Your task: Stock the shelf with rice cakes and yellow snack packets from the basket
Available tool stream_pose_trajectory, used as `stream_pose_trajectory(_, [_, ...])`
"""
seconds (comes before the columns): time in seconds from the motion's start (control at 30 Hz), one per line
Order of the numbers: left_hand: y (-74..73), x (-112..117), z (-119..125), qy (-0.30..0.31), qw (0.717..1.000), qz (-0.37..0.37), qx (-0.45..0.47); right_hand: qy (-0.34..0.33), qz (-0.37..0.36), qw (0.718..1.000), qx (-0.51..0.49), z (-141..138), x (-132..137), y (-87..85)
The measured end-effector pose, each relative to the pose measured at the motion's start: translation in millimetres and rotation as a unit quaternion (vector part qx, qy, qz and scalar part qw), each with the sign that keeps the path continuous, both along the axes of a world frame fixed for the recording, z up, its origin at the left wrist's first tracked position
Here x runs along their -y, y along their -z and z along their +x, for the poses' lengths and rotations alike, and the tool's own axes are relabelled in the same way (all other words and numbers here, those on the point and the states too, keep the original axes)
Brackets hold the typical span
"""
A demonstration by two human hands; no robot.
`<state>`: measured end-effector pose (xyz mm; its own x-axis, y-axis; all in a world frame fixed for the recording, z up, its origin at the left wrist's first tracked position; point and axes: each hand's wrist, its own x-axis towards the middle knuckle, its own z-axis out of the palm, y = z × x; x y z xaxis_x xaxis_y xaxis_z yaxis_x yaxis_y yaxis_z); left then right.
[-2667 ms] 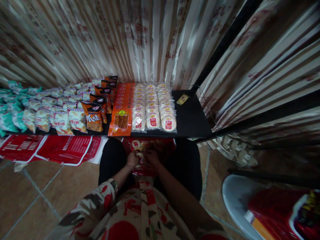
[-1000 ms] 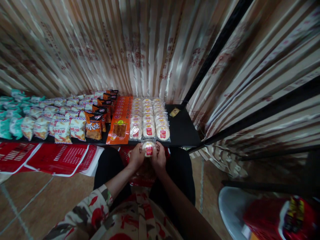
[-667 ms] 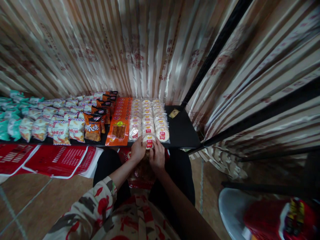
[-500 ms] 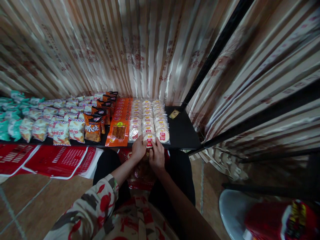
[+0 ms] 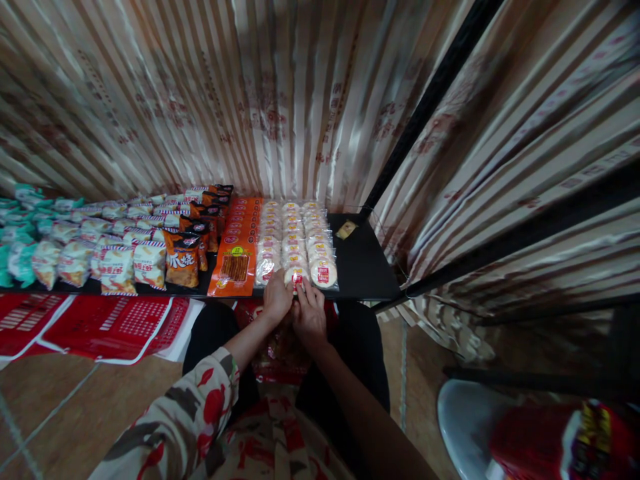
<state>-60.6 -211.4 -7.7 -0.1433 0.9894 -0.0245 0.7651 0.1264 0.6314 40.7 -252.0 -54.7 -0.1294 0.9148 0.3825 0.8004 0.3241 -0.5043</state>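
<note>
At the front end of the middle row on the black shelf (image 5: 369, 257) lies a clear packet of round white crackers (image 5: 297, 276) with a red label. My left hand (image 5: 277, 297) grips its left edge, with the fingers closed. My right hand (image 5: 310, 313) has its fingertips on the front right part of the same packet. Part of the packet is hidden by the fingers. More rows of the same packets overlap one another on both sides, such as the front right packet (image 5: 324, 272). Orange flat packs of brown sticks (image 5: 234, 268) lie left of them.
Farther left stand orange-black snack bags (image 5: 181, 260), white snack bags (image 5: 118, 268) and green ones (image 5: 21, 260). A small yellowish packet (image 5: 347, 230) lies on the right of the shelf. Red bags (image 5: 110, 327) hang below. A grey stool (image 5: 463, 413) holds a red package (image 5: 540, 437).
The view has shifted slightly. My right hand's fingers have moved left and a little down over the front of the cracker packet, while my left hand stays at its left edge.
</note>
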Motion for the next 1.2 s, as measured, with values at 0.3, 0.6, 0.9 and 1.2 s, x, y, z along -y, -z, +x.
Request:
stream_pose_trajectory(0.3, [10.1,14.6,-0.8,0.020,0.995,0.084,-0.041,0.005,-0.008,1.000,0.025,0.1,-1.8,1.6])
stream_pose_trajectory(0.6, [27.6,20.6,-3.3,0.097,0.982,0.118,-0.110,0.015,-0.012,0.999,0.046,-2.0,-5.6,-5.6])
stream_pose_trajectory(0.9, [36.8,16.8,-3.1,0.105,0.977,0.159,-0.094,-0.010,-0.001,0.999,0.039,-1.6,-14.9,0.0])
stream_pose_trajectory(1.2, [46.7,13.4,-3.1,0.107,0.979,0.149,-0.093,-0.026,0.010,0.999,0.020,-0.6,-21.5,10.0])
